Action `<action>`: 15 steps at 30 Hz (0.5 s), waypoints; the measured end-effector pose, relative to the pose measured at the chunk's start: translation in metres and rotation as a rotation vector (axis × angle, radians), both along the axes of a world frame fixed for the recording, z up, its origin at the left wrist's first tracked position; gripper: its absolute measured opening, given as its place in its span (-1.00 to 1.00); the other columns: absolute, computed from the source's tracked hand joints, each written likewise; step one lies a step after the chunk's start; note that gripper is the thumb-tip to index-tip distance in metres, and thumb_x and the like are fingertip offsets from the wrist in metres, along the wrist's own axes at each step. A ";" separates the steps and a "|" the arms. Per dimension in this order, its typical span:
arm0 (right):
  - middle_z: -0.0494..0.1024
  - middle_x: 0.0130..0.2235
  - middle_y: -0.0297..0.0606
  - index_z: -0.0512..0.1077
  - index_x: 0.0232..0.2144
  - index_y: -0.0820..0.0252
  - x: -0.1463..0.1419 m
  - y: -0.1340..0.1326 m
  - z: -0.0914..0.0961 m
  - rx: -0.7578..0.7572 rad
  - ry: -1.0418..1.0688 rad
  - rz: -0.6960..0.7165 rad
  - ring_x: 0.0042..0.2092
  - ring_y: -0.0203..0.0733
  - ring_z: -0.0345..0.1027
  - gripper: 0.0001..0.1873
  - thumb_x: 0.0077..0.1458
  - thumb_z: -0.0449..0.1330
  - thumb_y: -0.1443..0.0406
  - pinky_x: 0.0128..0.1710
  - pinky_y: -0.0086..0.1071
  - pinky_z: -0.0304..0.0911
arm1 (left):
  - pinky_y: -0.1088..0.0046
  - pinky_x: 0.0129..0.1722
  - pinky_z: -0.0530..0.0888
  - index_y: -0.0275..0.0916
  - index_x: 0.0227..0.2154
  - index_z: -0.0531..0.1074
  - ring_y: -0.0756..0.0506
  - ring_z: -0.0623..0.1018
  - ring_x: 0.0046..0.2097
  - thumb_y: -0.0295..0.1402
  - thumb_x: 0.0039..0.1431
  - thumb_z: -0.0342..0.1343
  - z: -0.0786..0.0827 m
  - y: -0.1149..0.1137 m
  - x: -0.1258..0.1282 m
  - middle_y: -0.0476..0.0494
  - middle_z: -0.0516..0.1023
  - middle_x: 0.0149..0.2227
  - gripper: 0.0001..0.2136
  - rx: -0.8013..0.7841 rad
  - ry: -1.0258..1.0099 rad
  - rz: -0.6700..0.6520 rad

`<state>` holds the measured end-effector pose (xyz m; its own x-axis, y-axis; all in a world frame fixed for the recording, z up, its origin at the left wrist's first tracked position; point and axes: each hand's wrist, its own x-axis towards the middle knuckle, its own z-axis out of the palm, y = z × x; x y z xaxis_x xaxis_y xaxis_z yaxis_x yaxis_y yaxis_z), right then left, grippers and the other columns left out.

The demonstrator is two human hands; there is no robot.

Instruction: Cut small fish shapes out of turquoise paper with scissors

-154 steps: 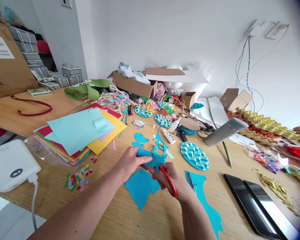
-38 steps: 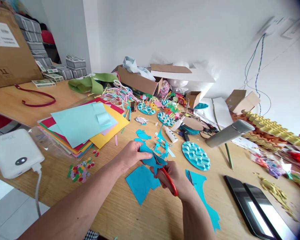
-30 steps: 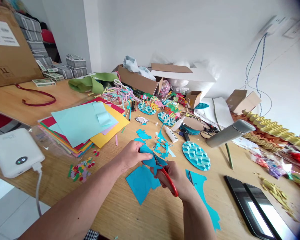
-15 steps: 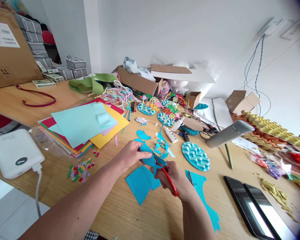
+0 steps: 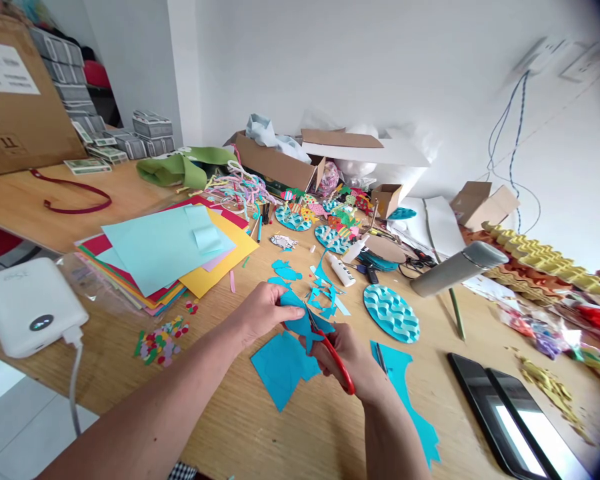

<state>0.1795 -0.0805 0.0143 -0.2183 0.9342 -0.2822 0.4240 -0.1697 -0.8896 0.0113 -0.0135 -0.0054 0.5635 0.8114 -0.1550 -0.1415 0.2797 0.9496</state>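
Observation:
My left hand (image 5: 266, 310) pinches a piece of blue paper (image 5: 297, 325) between thumb and fingers, above the table. In my right hand (image 5: 347, 360) is a pair of red-handled scissors (image 5: 339, 363), its blades against the paper's right side. Below them lies a blue paper sheet (image 5: 279, 367) with faint drawn lines. Beyond my hands are blue paper scraps (image 5: 323, 297) and a cut blue fish shape (image 5: 286, 269). To the right, a larger blue offcut (image 5: 405, 393) has a dark pen (image 5: 381, 358) on it. Part of the scissors is hidden by my fingers.
Coloured paper sheets (image 5: 150, 250) are stacked at left, near a white power bank (image 5: 33, 307) and paper dots (image 5: 163, 340). A wavy-patterned blue oval (image 5: 391, 313), a white glue bottle (image 5: 341, 270), a grey flask (image 5: 457, 267) and dark phones (image 5: 510, 413) lie to the right.
The scissor blades have closed somewhat on the blue paper, and the paper has tilted slightly. Both hands stay nearly in the same place.

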 end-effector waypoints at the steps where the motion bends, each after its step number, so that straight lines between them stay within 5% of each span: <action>1: 0.18 -0.67 -0.49 0.34 -0.55 0.24 0.000 0.000 0.000 0.002 0.000 0.001 -0.65 -0.45 0.01 -0.93 -0.07 0.14 0.37 -0.68 -0.55 -0.03 | 0.41 -0.42 0.44 -0.36 -0.49 0.53 -0.08 0.52 -0.47 -0.28 -0.17 0.28 0.000 0.000 0.000 -0.15 0.59 -0.48 -0.78 -0.001 -0.005 -0.003; 15: 0.18 -0.69 -0.48 0.34 -0.59 0.24 -0.002 -0.001 0.005 -0.011 -0.022 -0.027 -0.67 -0.46 0.01 -0.87 -0.06 0.17 0.33 -0.70 -0.56 -0.05 | 0.43 -0.42 0.40 -0.35 -0.50 0.50 -0.05 0.49 -0.48 -0.28 -0.16 0.28 0.001 -0.001 0.001 -0.13 0.56 -0.51 -0.79 -0.034 -0.046 0.012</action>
<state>0.1777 -0.0815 0.0198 -0.1865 0.9364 -0.2971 0.4383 -0.1913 -0.8782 0.0119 -0.0140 -0.0047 0.5605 0.8132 -0.1569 -0.1880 0.3095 0.9321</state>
